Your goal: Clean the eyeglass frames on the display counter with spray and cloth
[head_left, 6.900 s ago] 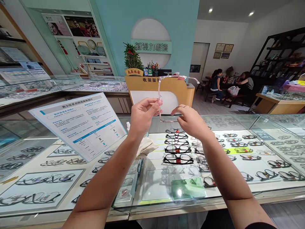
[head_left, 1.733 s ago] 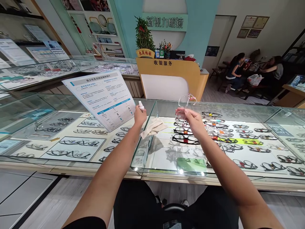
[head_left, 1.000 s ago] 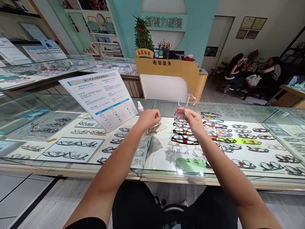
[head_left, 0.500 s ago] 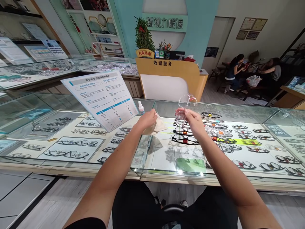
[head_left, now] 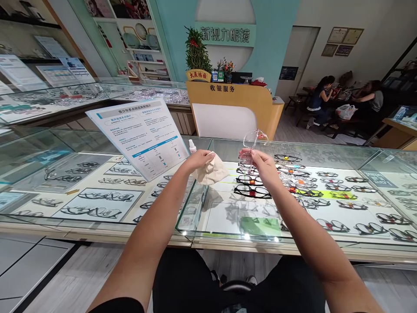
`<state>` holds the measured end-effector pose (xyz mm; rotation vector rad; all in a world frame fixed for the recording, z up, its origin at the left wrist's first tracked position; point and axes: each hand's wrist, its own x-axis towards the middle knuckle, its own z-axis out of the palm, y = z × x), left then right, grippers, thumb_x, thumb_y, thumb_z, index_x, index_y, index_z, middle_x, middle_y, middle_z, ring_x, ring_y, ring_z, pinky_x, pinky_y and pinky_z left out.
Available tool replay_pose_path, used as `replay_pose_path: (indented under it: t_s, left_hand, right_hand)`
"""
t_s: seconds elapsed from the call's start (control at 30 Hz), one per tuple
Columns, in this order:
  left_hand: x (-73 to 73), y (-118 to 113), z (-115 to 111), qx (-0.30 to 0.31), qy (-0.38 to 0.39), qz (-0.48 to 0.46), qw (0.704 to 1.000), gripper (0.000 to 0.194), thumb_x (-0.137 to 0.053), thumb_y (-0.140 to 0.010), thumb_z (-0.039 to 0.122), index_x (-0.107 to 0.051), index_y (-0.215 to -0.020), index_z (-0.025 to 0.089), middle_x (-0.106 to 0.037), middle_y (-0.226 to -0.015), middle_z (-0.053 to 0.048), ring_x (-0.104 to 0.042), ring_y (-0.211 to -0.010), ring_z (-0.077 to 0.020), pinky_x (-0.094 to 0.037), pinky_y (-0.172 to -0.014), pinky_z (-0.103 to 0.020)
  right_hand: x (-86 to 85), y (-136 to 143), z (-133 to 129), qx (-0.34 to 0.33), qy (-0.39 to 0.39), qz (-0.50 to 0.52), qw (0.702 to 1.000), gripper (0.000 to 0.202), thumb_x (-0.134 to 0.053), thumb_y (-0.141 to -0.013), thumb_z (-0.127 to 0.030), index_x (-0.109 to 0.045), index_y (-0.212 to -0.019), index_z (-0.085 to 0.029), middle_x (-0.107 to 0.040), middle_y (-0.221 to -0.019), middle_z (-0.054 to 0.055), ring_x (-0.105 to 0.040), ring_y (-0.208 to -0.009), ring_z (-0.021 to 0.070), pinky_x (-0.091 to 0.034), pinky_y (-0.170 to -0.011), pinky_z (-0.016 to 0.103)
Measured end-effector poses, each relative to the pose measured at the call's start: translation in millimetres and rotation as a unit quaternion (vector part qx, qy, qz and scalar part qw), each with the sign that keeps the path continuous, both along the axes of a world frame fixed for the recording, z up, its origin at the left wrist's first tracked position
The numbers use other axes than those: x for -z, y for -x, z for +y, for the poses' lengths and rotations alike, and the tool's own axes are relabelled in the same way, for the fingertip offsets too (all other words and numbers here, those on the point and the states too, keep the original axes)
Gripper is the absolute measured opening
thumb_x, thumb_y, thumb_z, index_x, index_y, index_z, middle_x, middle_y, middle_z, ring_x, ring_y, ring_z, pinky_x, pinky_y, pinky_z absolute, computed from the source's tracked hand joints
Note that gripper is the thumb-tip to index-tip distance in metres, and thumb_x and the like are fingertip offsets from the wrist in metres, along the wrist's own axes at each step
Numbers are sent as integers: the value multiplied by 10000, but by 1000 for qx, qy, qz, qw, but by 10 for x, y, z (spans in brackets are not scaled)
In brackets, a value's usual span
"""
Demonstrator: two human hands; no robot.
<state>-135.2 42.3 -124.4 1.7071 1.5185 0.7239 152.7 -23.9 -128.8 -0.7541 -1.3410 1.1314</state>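
Glasses (clear-framed) in right hand

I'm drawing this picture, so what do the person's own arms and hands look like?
The left hand and right hand wear no gloves. Both forearms are bare, with no watch or bracelet showing. A black sleeve peeks in on the left arm; no sleeve shows on the right one.

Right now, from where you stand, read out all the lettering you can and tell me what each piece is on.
"新视力眼镜": wall sign
"大展鸿图": planter
"收银服务": yellow desk
"青少年多点…镜片", middle blurred: sheet
Too small or blurred: the sheet's finer print, bottle label, framed certificates.
None readable: cloth, clear glasses.
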Motion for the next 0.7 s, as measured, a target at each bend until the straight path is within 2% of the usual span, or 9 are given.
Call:
replay_pose_path:
  t_s: [0.17, 0.23, 0.33, 0.4, 0.53, 0.7]
  left_hand:
    - [-28, -62, -13, -4, 20, -96, 995, 548, -725, -802, 755, -561, -843, 233, -595, -730, 3, -564, -673, -173, -425, -635, -285]
    - [-56, -80, -40, 10, 33, -117, 993, 545, -799, -763, 700, -511, -830, 243, -549, -720, 23, -540, -649, -154, -401, -601, -270]
    - [-108, -95, -93, 45, 51, -130, 989, 512, -891, -672, 519, -484, -814, 243, -552, -745, 32, -544, -658, -137, -379, -572, -246]
    - [-137, -96, -119, 67, 66, -128, 987, 432, -860, -652, 430, -514, -824, 239, -596, -780, 18, -576, -681, -144, -404, -570, -245]
    - [-171, -50, -121, 85, 89, -101, 987, 305, -734, -642, 350, -565, -872, 242, -609, -770, 7, -577, -648, -161, -428, -548, -267]
    - [-194, 83, -83, 58, 63, -17, 996, 416, -616, -593, 250, -646, -1008, 244, -627, -758, 6, -591, -664, -187, -417, -573, -277]
  right_hand:
    - [-2, 2, 6, -2, 3, -2, 1000, 558, -782, -919, -779, -900, -1158, -289, -875, -1279, 85, -805, -1238, 317, -604, -1156, 512]
    - [-1, 4, 3, 0, 4, -7, 1000, 569, -777, -918, -787, -899, -1162, -287, -874, -1284, 87, -800, -1252, 319, -603, -1159, 513]
    - [-1, 7, -5, -3, 6, -8, 1000, 568, -784, -913, -786, -902, -1157, -288, -877, -1273, 85, -799, -1250, 320, -592, -1168, 515]
    - [3, 9, -6, -10, 8, -1, 1000, 550, -800, -908, -777, -908, -1145, -292, -881, -1257, 79, -805, -1231, 318, -589, -1168, 514]
    - [18, 13, 1, -20, 10, 2, 1000, 526, -816, -906, -762, -912, -1128, -295, -887, -1231, 70, -813, -1197, 311, -592, -1162, 506]
    - [7, 12, -7, -17, 12, -8, 1000, 559, -796, -905, -785, -904, -1144, -291, -881, -1265, 78, -804, -1213, 316, -598, -1157, 501]
